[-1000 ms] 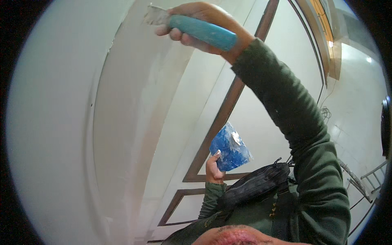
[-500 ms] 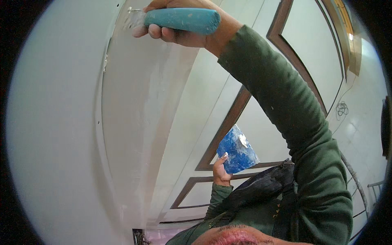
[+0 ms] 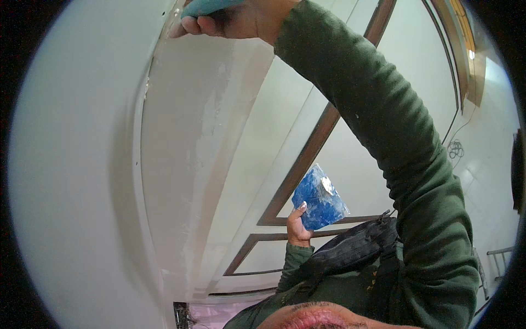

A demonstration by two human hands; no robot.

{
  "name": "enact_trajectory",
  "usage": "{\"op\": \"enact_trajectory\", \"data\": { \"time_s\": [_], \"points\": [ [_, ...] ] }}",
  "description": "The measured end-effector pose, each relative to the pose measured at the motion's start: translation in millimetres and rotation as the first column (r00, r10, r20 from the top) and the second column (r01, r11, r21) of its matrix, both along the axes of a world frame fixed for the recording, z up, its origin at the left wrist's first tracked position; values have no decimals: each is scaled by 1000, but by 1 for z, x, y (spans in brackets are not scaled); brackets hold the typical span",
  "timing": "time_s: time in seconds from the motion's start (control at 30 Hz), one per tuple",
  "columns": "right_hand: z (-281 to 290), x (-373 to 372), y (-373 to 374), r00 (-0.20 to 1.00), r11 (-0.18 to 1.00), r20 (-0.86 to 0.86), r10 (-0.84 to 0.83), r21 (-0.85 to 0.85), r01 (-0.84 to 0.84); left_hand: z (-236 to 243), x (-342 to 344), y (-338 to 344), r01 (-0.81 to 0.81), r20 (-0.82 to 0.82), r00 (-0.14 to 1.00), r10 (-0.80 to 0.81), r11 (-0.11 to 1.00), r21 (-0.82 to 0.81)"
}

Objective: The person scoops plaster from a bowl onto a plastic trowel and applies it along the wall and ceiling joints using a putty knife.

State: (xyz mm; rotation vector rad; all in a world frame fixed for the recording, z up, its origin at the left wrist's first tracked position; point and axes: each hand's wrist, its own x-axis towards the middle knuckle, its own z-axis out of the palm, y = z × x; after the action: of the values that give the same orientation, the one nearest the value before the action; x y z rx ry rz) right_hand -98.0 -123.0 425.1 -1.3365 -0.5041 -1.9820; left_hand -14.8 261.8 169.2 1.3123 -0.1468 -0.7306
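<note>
High up, near the top edge, my right hand (image 3: 249,21) is closed around the teal handle of a putty knife (image 3: 207,6). Part of the handle is cut off by the frame, and I cannot make out the blade. The fingertips are at the seam between a smooth white surface (image 3: 76,164) and a pale cornice strip (image 3: 186,115) streaked with whitish smears. Lower, near my body, my left hand (image 3: 297,229) grips a flat blue board (image 3: 319,202) by its edge, thumb on top. A dab of white putty (image 3: 327,185) sits on the board, which is smeared with white.
Brown-framed white panels (image 3: 307,164) lie behind my arms. A black strap bag (image 3: 356,244) crosses my chest. A coiled wire (image 3: 455,148) shows at the right, above a metal frame (image 3: 497,256). Pink cloth (image 3: 211,317) hangs at the bottom.
My right hand and the putty knife have moved up and slightly left, so the handle is partly out of view. My left hand and the blue board have barely moved.
</note>
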Motion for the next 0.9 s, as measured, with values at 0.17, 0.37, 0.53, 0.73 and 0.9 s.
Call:
{"op": "enact_trajectory", "data": {
  "time_s": [0.17, 0.37, 0.53, 0.73, 0.9],
  "points": [
    [21, -6, -12, 926, 949, -233, -298, -178, 261, -4, 5, 0, 55, -29, 998, -56, 998, -37],
    [30, -2, -8, 944, 927, -108, -310, -256, 275, -7, 6, 2, 46, -36, 998, -49, 994, -100],
    [36, -9, -7, 833, 851, -176, 524, 75, -520, 1, -7, -5, -18, 17, 1000, 18, 1000, -13],
    [10, 41, -32, 976, 936, 120, -183, -282, 210, -7, 0, 5, -36, -7, 999, 36, 999, -20],
    [-28, 33, -35, 982, 988, 179, 65, -151, -38, 1, -9, -3, -65, -94, 994, 61, 997, -40]
  ]
}}
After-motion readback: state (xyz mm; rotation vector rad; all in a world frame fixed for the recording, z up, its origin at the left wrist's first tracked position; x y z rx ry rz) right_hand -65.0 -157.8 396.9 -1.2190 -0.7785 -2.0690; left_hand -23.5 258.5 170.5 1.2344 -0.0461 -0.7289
